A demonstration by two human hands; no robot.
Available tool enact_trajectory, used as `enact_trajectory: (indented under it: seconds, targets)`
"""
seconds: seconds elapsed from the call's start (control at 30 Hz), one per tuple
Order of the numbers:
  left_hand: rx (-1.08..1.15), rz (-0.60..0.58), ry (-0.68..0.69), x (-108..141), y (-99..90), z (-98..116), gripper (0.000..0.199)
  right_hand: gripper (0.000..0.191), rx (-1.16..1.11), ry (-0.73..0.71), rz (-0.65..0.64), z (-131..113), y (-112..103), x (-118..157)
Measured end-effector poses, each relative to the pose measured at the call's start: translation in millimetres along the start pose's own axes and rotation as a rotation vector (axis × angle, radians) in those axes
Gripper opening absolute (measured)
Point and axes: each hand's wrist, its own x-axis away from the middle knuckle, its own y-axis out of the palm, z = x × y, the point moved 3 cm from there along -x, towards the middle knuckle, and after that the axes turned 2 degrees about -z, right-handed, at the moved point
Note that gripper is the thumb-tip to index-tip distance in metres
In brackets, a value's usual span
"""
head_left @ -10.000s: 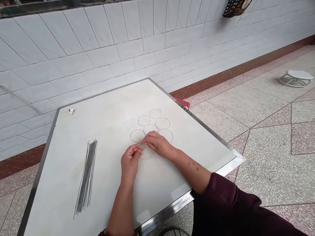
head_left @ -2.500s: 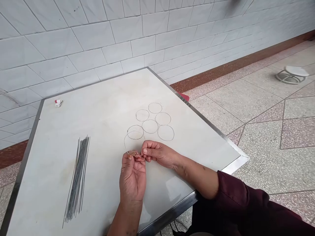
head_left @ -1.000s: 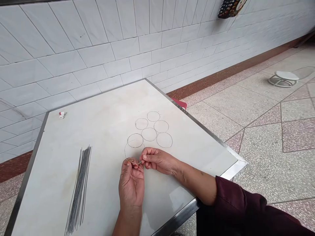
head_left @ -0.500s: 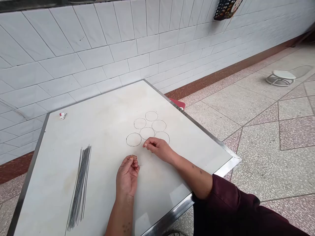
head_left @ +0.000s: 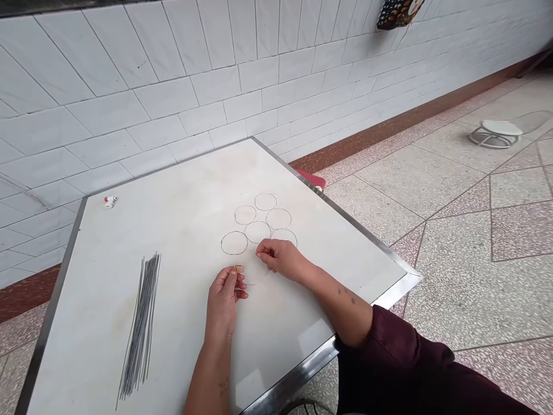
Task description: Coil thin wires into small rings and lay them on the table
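My left hand (head_left: 225, 297) is closed in a pinch on a thin wire (head_left: 249, 284), and a short end of it pokes out past the fingers. Its curved remainder runs low between my hands and partly vanishes against the white table. Fingertips of my right hand (head_left: 283, 259) are pressed together on the same wire, as far as I can make out; a bit of it curves down below them. Just beyond my hands, several thin wire rings (head_left: 234, 242) lie side by side on the tabletop, one partly covered by my right hand.
A bundle of straight grey wires (head_left: 140, 328) lies on the left of the white table (head_left: 185, 190). Small red-and-white items (head_left: 110, 202) sit at the far left corner. Beyond the metal-edged right side are a red stool (head_left: 311, 180) and a white stool (head_left: 496, 134).
My left hand has risen slightly and turned, moving a little right. My right hand has shifted slightly right. Less of the wire's curve shows between them. The rings stay in place.
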Motion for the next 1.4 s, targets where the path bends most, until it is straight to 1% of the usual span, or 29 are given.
enact_trajectory:
  seconds: [0.2,0.33,0.43,0.5,0.6,0.7,0.83,0.93,1.03,1.27,1.4]
  targets:
    - [-0.121,-0.008,0.037,1,2.6,3,0.038,0.004,0.043,0.045,0.008,0,-2,0]
    - [-0.253,0.047,0.101,2,6.1,6,0.037,0.003,0.083,0.098,0.0,1,-4,3]
    - [-0.367,0.097,0.161,1,8.1,8,0.029,0.007,0.143,0.137,-0.012,0,-6,5]
    - [-0.438,0.115,0.195,-1,9.2,9,0.025,0.014,0.196,0.16,-0.019,-1,-6,6]
    - [-0.517,0.128,0.247,-5,11.0,11,0.022,0.027,0.289,0.182,-0.018,-3,-7,7]
    - [-0.563,0.136,0.306,-10,13.4,13,0.02,0.031,0.39,0.178,-0.011,-2,-7,7]
    - [-0.607,0.131,0.358,-16,17.6,14,0.017,0.03,0.537,0.139,0.043,1,-6,5]
    - [-0.626,0.122,0.37,-20,20.6,13,0.017,0.03,0.627,0.087,0.108,1,-5,3]
    - [-0.632,0.128,0.372,-23,22.4,13,0.018,0.027,0.684,0.02,0.146,-1,-4,1]
    - [-0.603,0.131,0.364,-19,23.9,14,0.013,0.021,0.735,-0.137,0.155,4,-1,-5]
    - [-0.598,0.132,0.371,-19,24.7,12,0.018,0.017,0.769,-0.201,0.129,4,5,-13]
